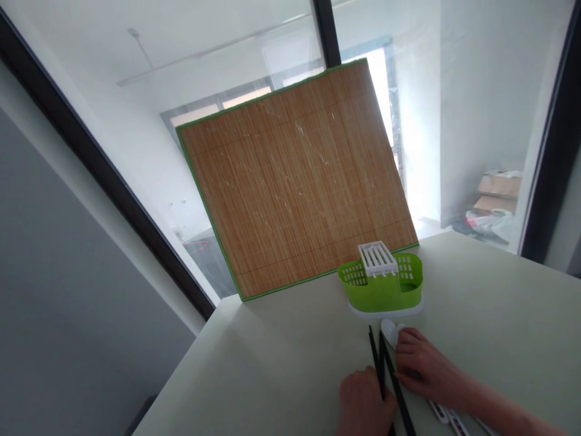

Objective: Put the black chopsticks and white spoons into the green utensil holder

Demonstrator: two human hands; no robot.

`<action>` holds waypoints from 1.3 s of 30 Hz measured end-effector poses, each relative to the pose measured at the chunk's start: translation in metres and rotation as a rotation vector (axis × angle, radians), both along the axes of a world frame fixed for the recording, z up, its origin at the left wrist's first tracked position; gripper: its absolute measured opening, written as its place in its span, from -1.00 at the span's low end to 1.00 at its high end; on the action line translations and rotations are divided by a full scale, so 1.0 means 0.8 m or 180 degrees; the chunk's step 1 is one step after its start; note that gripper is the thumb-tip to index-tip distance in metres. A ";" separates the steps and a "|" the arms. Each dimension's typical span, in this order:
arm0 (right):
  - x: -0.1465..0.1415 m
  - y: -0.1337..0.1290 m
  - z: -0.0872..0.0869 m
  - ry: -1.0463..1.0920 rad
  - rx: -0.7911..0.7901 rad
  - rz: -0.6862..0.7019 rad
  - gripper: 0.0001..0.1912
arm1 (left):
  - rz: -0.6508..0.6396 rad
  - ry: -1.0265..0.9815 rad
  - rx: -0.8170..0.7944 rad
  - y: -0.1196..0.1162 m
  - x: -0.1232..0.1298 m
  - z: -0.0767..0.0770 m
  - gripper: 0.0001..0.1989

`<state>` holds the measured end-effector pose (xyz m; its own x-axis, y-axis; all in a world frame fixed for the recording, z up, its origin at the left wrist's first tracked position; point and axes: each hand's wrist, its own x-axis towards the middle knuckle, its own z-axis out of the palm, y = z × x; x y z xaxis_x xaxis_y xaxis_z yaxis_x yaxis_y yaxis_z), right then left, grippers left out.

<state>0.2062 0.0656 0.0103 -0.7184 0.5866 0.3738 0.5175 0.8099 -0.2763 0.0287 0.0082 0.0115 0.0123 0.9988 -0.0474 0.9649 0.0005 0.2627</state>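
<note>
Head view: left grip closed around black chopsticks, their tips pointing away, past the fist. Another black chopstick slants between the two grips. Right grip curled, fingers bunched against the white spoons at its fingertips; cannot tell whether it pinches one. White slotted handles lie below the right wrist on the pale surface. Beyond both grips: green utensil basket with white rack; behind it, a green-edged bamboo mat, tilted upright.
</note>
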 end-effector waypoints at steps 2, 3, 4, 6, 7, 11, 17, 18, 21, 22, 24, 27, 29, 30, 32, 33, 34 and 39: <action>-0.002 -0.001 0.005 -0.0036 0.0060 -0.0030 -0.83 | 0.0028 -0.0215 0.0052 0.003 -0.005 -0.002 -0.76; -0.004 -0.002 0.008 -0.0055 0.0081 -0.0078 -0.83 | 0.0051 -0.0390 0.0066 0.005 -0.008 -0.003 -0.80; -0.006 -0.002 0.010 -0.0066 0.0082 -0.0155 -0.81 | 0.0076 -0.0601 0.0065 0.007 -0.011 -0.003 -0.83; -0.012 -0.001 0.014 -0.0043 -0.0117 -0.0360 -0.78 | 0.0098 -0.1093 0.0105 0.011 -0.017 -0.002 -0.86; -0.015 0.001 0.016 0.0002 -0.0347 -0.0472 -0.78 | 0.0069 -0.1363 0.0161 0.012 -0.020 0.000 -0.85; -0.033 0.014 0.020 0.0397 -0.1513 -0.0684 -0.69 | -0.0082 -0.2115 0.0500 0.017 -0.021 0.010 -0.79; -0.054 0.018 0.017 0.0414 -0.1468 -0.0795 -0.81 | 0.0006 -0.1822 0.0420 0.024 -0.028 -0.001 -0.72; -0.055 0.016 0.014 0.0280 -0.1233 -0.0910 -0.83 | 0.0075 -0.1637 0.0362 0.025 -0.029 -0.004 -0.71; -0.054 0.009 0.003 -0.0206 -0.0631 -0.1180 -0.79 | 0.0202 -0.1016 0.0247 0.021 -0.027 -0.008 -0.69; -0.054 0.007 0.000 -0.0341 -0.0507 -0.1205 -0.78 | 0.0223 -0.0849 0.0213 0.019 -0.023 -0.007 -0.69; -0.053 0.005 -0.006 -0.0523 -0.0337 -0.1212 -0.78 | 0.0265 -0.0610 0.0106 0.014 -0.014 -0.001 -0.69; -0.053 0.004 -0.010 -0.0617 -0.0231 -0.1233 -0.79 | 0.0228 -0.0411 -0.0083 0.006 -0.001 0.009 -0.72; -0.052 0.003 -0.009 -0.0662 -0.0236 -0.1241 -0.78 | 0.0069 -0.0363 -0.0140 0.003 0.004 0.013 -0.72; -0.052 0.002 -0.008 -0.0676 -0.0249 -0.1245 -0.77 | -0.0008 -0.0348 -0.0149 0.001 0.005 0.015 -0.71; -0.052 0.001 -0.006 -0.0673 -0.0269 -0.1230 -0.77 | -0.0056 -0.0277 -0.0201 0.000 0.004 0.016 -0.71; -0.051 0.001 -0.005 -0.0652 -0.0269 -0.1222 -0.77 | -0.0033 -0.0209 -0.0222 -0.001 0.004 0.016 -0.71; -0.051 0.000 -0.004 -0.0619 -0.0260 -0.1208 -0.77 | 0.0001 -0.0129 -0.0221 -0.001 0.003 0.016 -0.71; -0.054 -0.003 -0.004 -0.0460 -0.0178 -0.1041 -0.80 | 0.0122 0.0262 -0.0155 0.000 0.000 0.017 -0.70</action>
